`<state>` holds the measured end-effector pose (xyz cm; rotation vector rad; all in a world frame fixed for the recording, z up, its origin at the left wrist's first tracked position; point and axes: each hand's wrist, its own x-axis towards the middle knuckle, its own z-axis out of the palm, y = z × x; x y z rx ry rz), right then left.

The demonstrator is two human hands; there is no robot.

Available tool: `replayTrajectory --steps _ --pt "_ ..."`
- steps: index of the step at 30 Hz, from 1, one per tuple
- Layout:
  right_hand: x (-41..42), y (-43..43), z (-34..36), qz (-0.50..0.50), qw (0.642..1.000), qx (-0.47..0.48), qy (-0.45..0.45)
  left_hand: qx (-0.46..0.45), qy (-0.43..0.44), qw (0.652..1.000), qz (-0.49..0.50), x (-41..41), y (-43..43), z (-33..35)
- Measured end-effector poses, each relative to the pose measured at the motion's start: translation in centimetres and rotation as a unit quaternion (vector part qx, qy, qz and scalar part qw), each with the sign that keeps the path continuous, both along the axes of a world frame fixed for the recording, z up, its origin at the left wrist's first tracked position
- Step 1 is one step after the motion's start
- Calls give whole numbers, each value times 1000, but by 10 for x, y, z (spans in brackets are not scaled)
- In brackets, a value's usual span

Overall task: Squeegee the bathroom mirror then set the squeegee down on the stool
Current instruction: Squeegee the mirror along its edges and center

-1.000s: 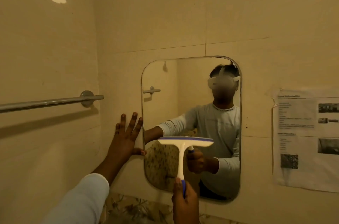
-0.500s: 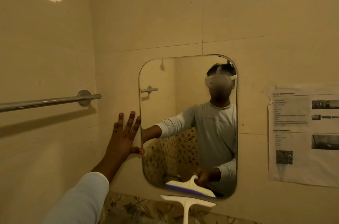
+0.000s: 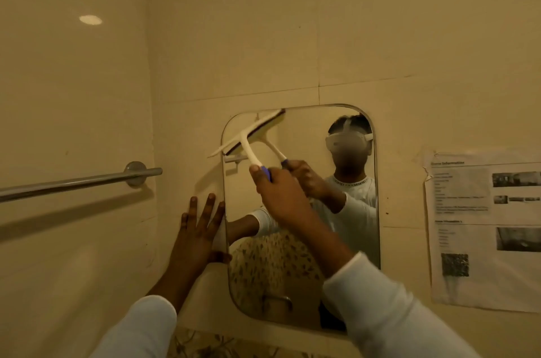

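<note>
A rounded rectangular mirror [image 3: 336, 240] hangs on the tiled wall ahead. My right hand [image 3: 278, 193] grips the blue handle of a white squeegee [image 3: 247, 139]. Its blade is tilted and lies against the mirror's upper left corner, with its left end past the mirror's edge. My left hand [image 3: 199, 234] presses flat on the wall with spread fingers, just left of the mirror, thumb at the mirror's edge. The mirror reflects a person in a white top and both arms. The stool is not in view.
A chrome towel bar [image 3: 79, 182] juts from the left wall at hand height. A printed paper sheet [image 3: 486, 228] is stuck to the wall right of the mirror. Patterned tiles show below the mirror.
The squeegee went down past the mirror's bottom edge, then my right hand lifted it to the upper left corner. My left hand stayed on the wall. The view tilted upward.
</note>
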<state>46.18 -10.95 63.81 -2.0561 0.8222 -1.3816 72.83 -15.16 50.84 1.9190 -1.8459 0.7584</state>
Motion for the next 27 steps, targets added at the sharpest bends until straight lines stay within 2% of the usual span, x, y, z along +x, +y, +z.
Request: replayTrajectory --steps 5,13,27 --pt "0 -10 59 -5 995 -41 96 6 1 1000 11 -1 -1 3" --pt "-27 -20 81 -49 978 -58 193 6 -12 1000 22 1 -2 3" --pt "-103 -38 75 -73 976 -46 200 -3 -6 1000 18 -1 3 1"
